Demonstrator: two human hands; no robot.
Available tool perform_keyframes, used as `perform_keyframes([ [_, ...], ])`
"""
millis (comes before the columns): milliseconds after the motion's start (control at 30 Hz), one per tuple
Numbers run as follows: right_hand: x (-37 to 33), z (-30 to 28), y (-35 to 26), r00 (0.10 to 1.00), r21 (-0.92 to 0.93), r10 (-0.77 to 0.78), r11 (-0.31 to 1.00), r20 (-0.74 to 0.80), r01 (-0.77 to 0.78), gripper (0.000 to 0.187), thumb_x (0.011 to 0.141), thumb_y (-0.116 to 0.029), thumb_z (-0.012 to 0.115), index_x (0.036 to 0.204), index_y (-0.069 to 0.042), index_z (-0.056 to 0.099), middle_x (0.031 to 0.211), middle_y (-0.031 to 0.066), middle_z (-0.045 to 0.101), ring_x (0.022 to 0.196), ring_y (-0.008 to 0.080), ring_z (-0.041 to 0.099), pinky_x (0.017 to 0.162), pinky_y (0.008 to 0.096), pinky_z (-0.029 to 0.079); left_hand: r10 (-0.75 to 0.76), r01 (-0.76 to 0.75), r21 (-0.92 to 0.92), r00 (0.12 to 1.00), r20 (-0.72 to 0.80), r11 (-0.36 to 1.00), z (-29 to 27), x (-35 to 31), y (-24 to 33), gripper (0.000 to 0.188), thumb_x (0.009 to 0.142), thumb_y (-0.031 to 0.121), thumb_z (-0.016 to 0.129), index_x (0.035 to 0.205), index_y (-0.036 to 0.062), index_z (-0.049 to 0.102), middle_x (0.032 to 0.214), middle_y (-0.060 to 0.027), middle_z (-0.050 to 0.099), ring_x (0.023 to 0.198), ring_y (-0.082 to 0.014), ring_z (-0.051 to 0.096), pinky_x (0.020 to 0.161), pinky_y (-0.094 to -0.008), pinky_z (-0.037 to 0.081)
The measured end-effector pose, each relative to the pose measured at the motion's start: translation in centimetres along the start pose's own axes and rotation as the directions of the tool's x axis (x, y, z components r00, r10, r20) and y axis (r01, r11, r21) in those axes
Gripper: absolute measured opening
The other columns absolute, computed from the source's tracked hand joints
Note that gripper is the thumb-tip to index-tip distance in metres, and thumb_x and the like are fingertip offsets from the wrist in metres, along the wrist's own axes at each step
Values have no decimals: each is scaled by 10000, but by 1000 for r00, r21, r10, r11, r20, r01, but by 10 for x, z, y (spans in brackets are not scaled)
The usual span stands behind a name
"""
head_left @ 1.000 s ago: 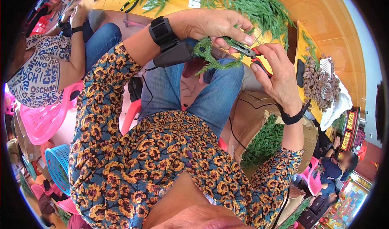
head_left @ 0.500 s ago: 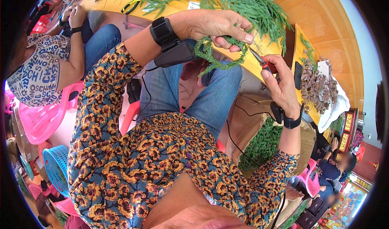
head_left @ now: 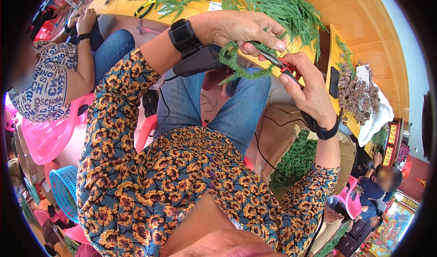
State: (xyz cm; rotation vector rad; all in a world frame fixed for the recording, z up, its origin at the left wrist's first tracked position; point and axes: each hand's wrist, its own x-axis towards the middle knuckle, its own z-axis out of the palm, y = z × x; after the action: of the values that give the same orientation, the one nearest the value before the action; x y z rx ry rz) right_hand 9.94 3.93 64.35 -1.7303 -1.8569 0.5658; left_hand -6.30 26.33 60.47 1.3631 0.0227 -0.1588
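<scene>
At far left, a co-worker (head_left: 54,75) in a white shirt with dark print sits on a bright pink plastic chair (head_left: 48,136); a light-blue plastic lattice basket (head_left: 63,191) stands below it. Across the top runs the yellow wooden tabletop (head_left: 109,5), bearing yellow-and-black-handled pliers (head_left: 146,6) near its front edge.

At centre, the left hand (head_left: 246,29) has its grip closed on a looped green needle-leaf sprig (head_left: 248,73). The sprig is held above the knees, in front of the tabletop edge. A pile of green needle-leaf fronds (head_left: 291,15) lies beyond.

To the right, the right hand (head_left: 314,91) has its grip closed around red-and-black-handled metal pliers (head_left: 276,61). Their jaws point left, at the left fingertips; whether they are clamped on anything cannot be told.

Below, an open brown cardboard box (head_left: 277,125) contains green foliage (head_left: 293,163). Further right are a flat black rectangular object (head_left: 334,84), brown dried clusters (head_left: 353,95) and a white cloth (head_left: 380,118).
</scene>
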Motion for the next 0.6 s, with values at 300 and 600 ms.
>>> perform_keyframes([
  [300, 5, 11, 14, 936, -422, -310, 881, -169, 215, 357, 968, -165, 798, 1260, -16, 657, 1066, 171, 669, 946, 326, 712, 799, 418, 586, -14, 22, -105, 997, 76, 994, -24, 9, -13, 312, 1126, 369, 664, 1157, 59, 673, 864, 20, 640, 582, -22, 574, 525, -190, 467],
  [600, -3, -10, 33, 967, 46, 112, 993, -229, -105, 283, 1075, -199, 707, 1272, -9, 638, 917, 33, 605, 820, 142, 579, 753, 299, 495, 284, -307, -512, 951, -124, 802, -22, 0, -38, 1004, 1006, 743, 634, 1700, 70, 363, 1453, -176, 625, 1340, -293, 621, 1194, -499, 457],
])
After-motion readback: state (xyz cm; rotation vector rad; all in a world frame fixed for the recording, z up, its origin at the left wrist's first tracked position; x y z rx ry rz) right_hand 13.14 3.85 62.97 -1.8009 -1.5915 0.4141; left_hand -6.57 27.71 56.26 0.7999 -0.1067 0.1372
